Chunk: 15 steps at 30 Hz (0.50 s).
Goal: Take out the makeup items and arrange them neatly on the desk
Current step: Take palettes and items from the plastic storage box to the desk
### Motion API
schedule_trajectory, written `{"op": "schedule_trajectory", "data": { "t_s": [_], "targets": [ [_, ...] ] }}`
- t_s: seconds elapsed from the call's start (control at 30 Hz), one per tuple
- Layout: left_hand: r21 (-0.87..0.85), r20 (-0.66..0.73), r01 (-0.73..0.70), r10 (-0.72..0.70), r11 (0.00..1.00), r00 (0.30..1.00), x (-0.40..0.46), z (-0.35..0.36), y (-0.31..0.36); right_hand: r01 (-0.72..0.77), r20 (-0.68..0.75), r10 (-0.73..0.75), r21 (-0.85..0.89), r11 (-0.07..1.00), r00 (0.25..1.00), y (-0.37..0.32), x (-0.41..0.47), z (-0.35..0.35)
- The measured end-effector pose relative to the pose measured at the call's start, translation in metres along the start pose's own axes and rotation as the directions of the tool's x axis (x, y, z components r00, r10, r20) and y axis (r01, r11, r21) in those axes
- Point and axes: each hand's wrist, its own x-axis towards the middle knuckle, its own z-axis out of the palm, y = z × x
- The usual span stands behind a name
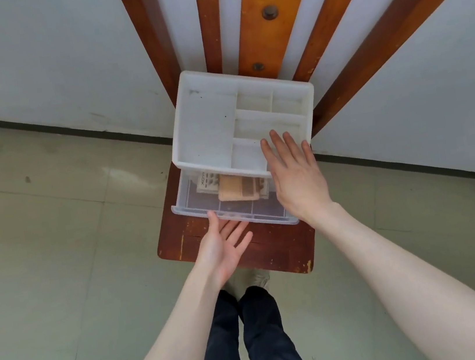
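The person's left hand point(224, 244) is lying palm up at the front of the clear drawer point(203, 207), fingers straight and loosely spread, the fingertips point(212, 215) sitting right at the drawer's front lip (whether they are actually touching it cannot be told). The drawer is standing pulled out from under the white organizer point(207, 129), which is sitting on the seat of a wooden chair point(240, 255). Inside the drawer, just beyond the left hand and beside the right, a beige makeup item point(233, 189) is lying on top of flat printed packets point(207, 182). The right hand point(294, 171) is hovering palm down over the organizer's near right corner, fingers straight and spread, gripping nothing; its fingers point(278, 140) are reaching over the small compartments. Dark trousers point(262, 344) are showing below, between the forearms.
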Motion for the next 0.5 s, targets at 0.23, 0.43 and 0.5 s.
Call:
{"op": "schedule_trajectory", "data": {
  "t_s": [0.23, 0.43, 0.5],
  "targets": [
    [-0.018, -0.052, 0.037, -0.038, 0.999, 0.998, -0.021, -0.018, -0.018, -0.008, 0.002, 0.008, -0.043, 0.999, 1.0, -0.002, -0.001, -0.001],
    [0.003, -0.107, 0.066, -0.066, 0.998, 0.992, -0.024, -0.017, -0.012, -0.019, 0.04, 0.02, -0.032, 0.999, 0.999, -0.003, -0.001, -0.002],
    [0.021, -0.119, 0.087, -0.084, 0.996, 0.989, -0.027, -0.017, -0.007, -0.018, 0.037, 0.017, 0.027, 0.999, 0.999, -0.004, -0.001, -0.005]
  ]
}}
